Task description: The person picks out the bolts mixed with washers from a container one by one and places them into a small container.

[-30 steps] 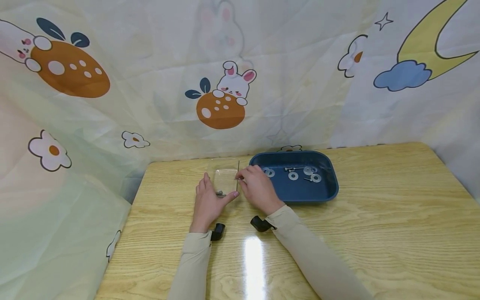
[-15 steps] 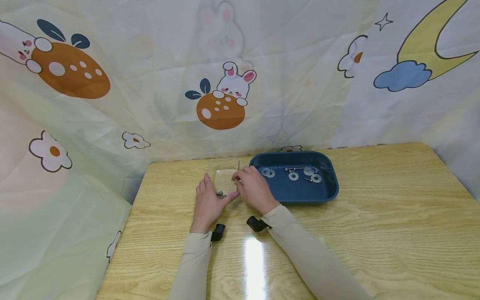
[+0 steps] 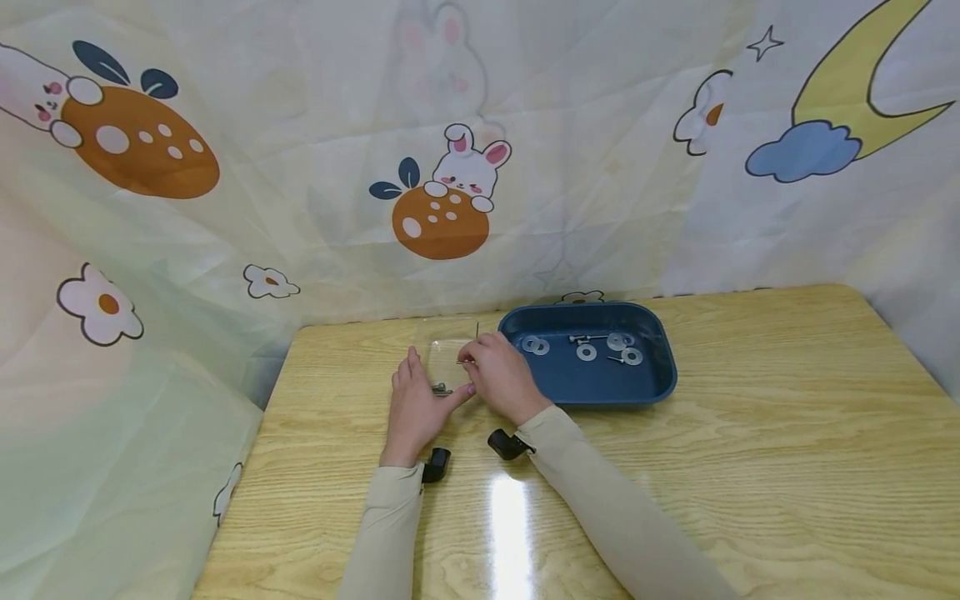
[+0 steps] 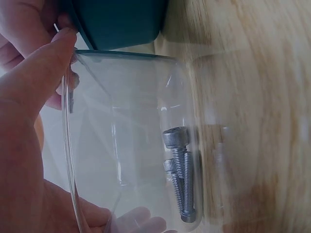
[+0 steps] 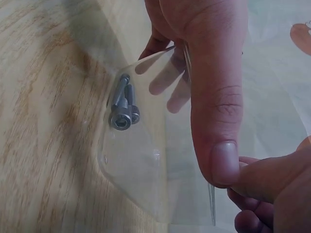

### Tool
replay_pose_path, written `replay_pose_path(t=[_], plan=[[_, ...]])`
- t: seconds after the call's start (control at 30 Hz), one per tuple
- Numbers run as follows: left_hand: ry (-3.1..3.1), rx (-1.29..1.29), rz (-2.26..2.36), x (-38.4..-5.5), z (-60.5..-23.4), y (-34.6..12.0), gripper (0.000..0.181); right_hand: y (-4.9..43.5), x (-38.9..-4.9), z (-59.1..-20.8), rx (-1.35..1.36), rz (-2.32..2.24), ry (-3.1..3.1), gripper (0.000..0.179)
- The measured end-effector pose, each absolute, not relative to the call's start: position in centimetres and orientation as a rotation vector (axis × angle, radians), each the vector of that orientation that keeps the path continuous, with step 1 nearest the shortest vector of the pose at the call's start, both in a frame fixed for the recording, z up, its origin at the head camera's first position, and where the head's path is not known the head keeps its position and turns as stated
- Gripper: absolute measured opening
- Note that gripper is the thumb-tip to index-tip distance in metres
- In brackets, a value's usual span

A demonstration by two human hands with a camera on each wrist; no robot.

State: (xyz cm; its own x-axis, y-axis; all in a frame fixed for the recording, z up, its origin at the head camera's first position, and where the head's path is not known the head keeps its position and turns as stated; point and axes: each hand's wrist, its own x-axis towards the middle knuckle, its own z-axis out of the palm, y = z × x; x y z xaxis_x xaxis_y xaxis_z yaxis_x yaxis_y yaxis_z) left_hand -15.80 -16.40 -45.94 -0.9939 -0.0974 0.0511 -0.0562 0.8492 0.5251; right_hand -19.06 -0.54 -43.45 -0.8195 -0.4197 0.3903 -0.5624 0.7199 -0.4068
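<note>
A clear plastic box stands on the table, with several silver socket-head bolts lying together on its floor. My left hand grips the box across its width, the thumb at the near right rim and the fingers along the left wall. Over the box's right rim, my right hand pinches a small silver screw. Part of that screw shows through the clear wall in the left wrist view; the fingers hide the rest. In the right wrist view, the right fingertips sit close beside the left thumb.
To the right of the box stands a dark blue tray. Inside it lie several flat washers and a few screws. A patterned cloth hangs behind the wooden table.
My right hand has shifted slightly left with the screw, from the box's right rim to further over the box. The left hand and the box have stayed in place.
</note>
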Motion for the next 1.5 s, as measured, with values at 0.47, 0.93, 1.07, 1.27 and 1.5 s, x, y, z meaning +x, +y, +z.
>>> replay_pose_path(t=[0.47, 0.93, 1.07, 1.27, 1.5], plan=[[-2.941, 0.104, -0.829, -15.65, -45.94, -16.49, 0.129, -1.24, -19.31, -43.09, 0.803, 0.594, -2.736, 0.008], [-2.939, 0.110, -0.833, -15.70, -45.94, -16.50, 0.127, -1.41, -19.38, -43.22, 0.779, 0.587, -2.745, 0.008], [-2.940, 0.114, -0.833, -15.73, -45.95, -16.49, 0.128, -1.35, -19.44, -43.30, 0.779, 0.580, -2.755, 0.010], [-2.945, 0.112, -0.832, -15.79, -45.96, -16.46, 0.130, -1.24, -19.43, -43.18, 0.772, 0.624, -2.760, 0.012], [-2.954, 0.132, -0.826, -15.87, -45.98, -16.42, 0.132, -0.75, -19.20, -43.09, 0.787, 0.707, -2.717, 0.010]])
